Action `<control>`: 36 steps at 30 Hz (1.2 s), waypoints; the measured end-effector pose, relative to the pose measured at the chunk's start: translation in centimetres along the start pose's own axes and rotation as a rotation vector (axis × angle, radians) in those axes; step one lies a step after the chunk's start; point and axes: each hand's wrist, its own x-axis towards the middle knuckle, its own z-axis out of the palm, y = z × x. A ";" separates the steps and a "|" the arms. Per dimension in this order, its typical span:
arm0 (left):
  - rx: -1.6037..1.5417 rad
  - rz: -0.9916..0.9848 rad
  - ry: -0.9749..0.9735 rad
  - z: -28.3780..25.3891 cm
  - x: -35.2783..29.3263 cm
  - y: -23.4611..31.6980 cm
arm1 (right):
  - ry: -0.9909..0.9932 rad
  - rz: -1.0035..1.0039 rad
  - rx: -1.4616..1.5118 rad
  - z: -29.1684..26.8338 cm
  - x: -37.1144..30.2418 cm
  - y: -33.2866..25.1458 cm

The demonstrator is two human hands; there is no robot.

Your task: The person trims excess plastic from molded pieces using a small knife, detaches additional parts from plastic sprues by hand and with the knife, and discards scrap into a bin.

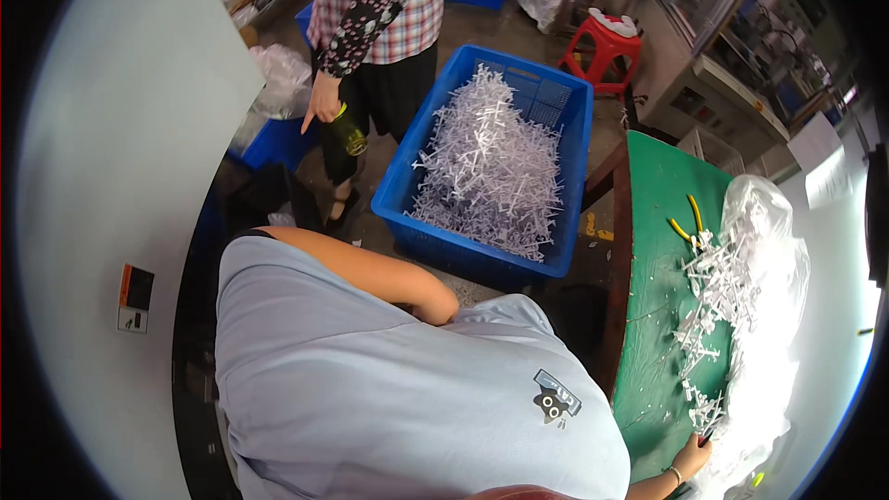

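Observation:
At the lower right, my right hand (691, 458), with a bracelet on its wrist, rests at the table's edge. Its fingers are closed on a small dark, thin object (707, 438) whose kind I cannot make out. Small white branched plastic parts (708, 407) lie right by the fingertips, and a longer heap (718, 287) of them spreads farther along the green table top (653, 213). Bent at the elbow, my left arm (389, 282) runs along my body; the hand itself is hidden behind my light blue shirt.
A blue crate (394, 194) piled with white parts (486, 157) stands ahead. Beyond its left side, another person (384, 9) holds a greenish bottle-like container (349, 132). Clear plastic bags (769, 315) and a yellow-handled tool (687, 224) lie on the table. A red stool (602, 51) stands behind.

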 end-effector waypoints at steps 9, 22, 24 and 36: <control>0.332 0.093 -0.105 -1.5 1.6 -0.3 | -0.011 0.070 0.189 -0.5 -3.6 -1.3; 0.399 0.091 -0.127 -0.8 5.2 -3.0 | -0.048 0.090 0.235 -0.8 -3.8 -3.2; 0.408 0.088 -0.136 -0.7 5.6 -3.6 | -0.057 0.101 0.294 -0.5 -3.8 -2.9; 0.512 0.069 -0.197 -2.4 7.3 -5.4 | -0.040 0.128 0.392 -1.2 -5.4 -3.6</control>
